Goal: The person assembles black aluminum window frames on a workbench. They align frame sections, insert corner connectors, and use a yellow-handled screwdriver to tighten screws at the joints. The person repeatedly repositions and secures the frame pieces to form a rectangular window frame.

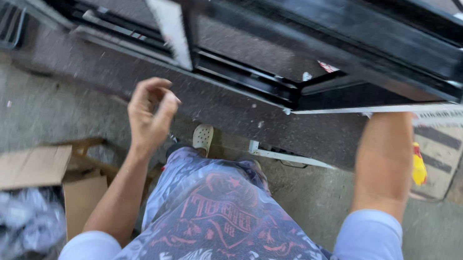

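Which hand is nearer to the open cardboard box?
Left. The left hand is raised above and right of the cardboard box; the right hand is hidden under the black frame, far right.

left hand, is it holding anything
No, the left hand is raised with fingers curled and nothing in it, below the black metal frame.

A: Where is the left hand (150,111)?
B: Left of centre, raised on a bare forearm, fingers loosely curled, holding nothing.
A: And the right?
B: Its forearm rises at the right of the frame; the hand itself is hidden from view.
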